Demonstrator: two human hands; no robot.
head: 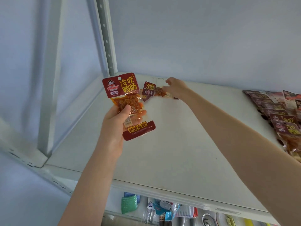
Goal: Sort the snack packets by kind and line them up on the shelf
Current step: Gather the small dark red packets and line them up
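White shelf (179, 136) mid-lining: right grip (176, 88) pinching back packet (149, 90), left grip (117, 126) clasping spare packet (128, 93), next probably due flat and square beside it.

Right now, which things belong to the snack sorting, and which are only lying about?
For the job: red duck-intestine packet in left hand; darker packet pinched by right hand; packet row at right; shelf.
Lying about, below: green sponge; blue sachets.
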